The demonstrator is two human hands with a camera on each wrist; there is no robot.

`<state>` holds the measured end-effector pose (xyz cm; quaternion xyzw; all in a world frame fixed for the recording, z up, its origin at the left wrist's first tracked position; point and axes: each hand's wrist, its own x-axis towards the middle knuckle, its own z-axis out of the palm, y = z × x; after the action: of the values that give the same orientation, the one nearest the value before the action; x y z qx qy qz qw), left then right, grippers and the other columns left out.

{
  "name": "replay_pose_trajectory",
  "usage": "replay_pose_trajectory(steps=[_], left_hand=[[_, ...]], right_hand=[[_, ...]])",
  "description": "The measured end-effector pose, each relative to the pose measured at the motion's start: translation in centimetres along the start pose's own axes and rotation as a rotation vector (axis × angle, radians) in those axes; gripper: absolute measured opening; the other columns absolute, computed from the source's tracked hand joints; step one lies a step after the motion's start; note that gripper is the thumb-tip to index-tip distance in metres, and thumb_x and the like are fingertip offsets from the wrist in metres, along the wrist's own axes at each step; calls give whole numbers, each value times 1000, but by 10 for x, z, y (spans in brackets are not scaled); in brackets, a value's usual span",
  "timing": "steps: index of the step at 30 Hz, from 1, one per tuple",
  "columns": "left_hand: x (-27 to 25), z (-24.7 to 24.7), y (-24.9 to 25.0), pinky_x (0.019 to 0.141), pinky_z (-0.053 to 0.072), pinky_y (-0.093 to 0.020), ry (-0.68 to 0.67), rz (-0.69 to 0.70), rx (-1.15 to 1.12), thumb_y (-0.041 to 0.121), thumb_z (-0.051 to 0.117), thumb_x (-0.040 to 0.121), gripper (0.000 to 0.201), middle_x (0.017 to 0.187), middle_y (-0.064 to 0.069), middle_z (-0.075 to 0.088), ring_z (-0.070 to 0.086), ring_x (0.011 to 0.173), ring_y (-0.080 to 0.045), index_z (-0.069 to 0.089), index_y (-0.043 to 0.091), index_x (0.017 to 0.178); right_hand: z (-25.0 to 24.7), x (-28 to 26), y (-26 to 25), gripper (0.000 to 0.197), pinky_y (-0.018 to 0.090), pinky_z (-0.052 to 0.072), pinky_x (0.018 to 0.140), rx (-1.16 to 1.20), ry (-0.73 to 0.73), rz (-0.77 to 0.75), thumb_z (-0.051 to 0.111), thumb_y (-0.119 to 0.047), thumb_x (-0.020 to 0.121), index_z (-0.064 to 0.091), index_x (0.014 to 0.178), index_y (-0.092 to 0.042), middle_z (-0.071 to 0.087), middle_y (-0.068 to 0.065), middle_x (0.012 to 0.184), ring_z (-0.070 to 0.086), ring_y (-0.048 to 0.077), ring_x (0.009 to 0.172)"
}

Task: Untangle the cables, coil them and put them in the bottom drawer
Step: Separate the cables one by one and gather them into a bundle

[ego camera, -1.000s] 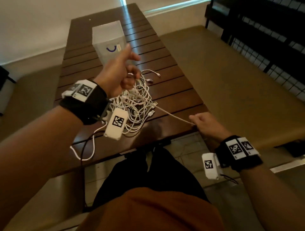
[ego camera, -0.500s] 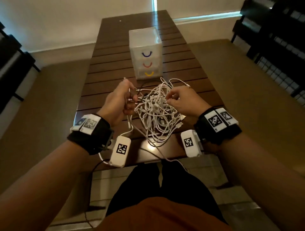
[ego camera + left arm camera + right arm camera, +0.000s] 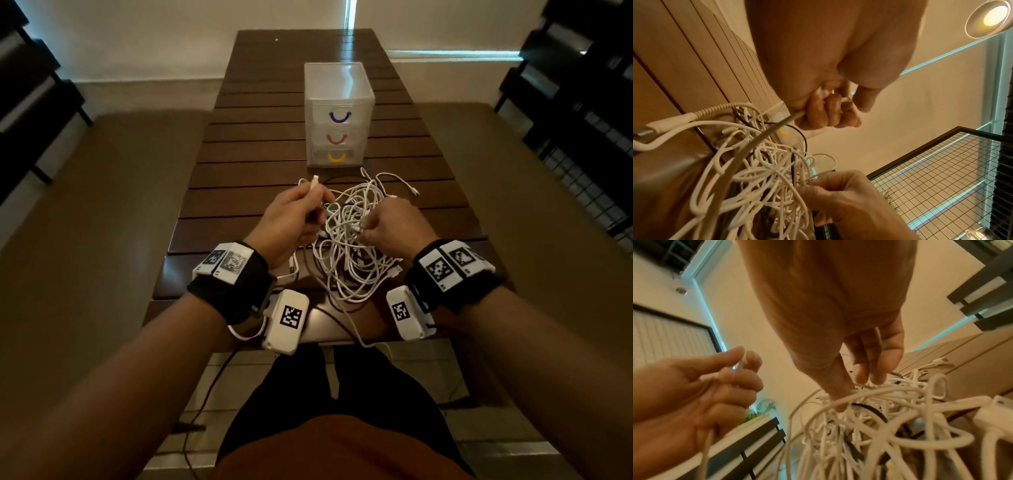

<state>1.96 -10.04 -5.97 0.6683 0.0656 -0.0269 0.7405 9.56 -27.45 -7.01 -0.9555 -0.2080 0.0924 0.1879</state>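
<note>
On table (image 3: pixel 260 178), cables (image 3: pixel 352 240) lower (both hands (image 3: pixel 294 219) closer).

The drawer unit (image 3: pixel 338 116) stands on the surface (image 3: pixel 260 144), beyond the cable tangle (image 3: pixel 352 240). The tangle lies at the near edge, between the left hand (image 3: pixel 291 219) and the right hand (image 3: pixel 394 224). One cable end (image 3: pixel 412 189) lies right of the tangle.

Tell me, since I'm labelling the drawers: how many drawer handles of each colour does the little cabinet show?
Blue handle: 1
Red handle: 1
Yellow handle: 1
Total: 3, all on the clear drawer unit.
</note>
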Motion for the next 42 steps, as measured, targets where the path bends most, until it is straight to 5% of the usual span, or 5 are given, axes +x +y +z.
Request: replay_pose_trajectory(steps=[10,26,32,36,42], left_hand=[[1,22,19,84,56,-34,132,318,170,12,67,87,22,97,-21,67,66,89,-20,69,15,109],[7,37,42,44,30,-16,117,248,-196,32,40,102,37,62,6,53,42,54,-6,63,20,76],[7,13,76,85,53,-48,60,217,-426,41,33,102,41,54,2,44,56,62,-16,45,16,73],[7,13,66,40,35,-19,175,150,-370,40,35,103,37,47,9,28,26,39,-5,47,18,76],[12,26,45,43,42,-15,120,66,4,3,57,93,13,64,7,65,56,47,-1,65,9,101]], right_hand=[[-64,-8,-22,18,37,50,72,242,-54,-355,60,-29,93,72,90,-17,70,0,80,64,16,75],[-53,-7,8,18,26,49,77,519,-98,-262,60,-28,93,73,91,-15,71,6,87,63,14,79],[-22,15,45,17,23,43,68,528,21,-106,60,-16,93,69,79,-11,62,3,74,54,7,66],[-24,16,26,16,36,48,63,655,120,-153,58,-12,94,69,89,-2,62,21,76,55,16,64],[-62,2,-22,15,22,56,66,875,181,-423,59,-7,93,71,100,-1,72,13,89,69,13,73]])
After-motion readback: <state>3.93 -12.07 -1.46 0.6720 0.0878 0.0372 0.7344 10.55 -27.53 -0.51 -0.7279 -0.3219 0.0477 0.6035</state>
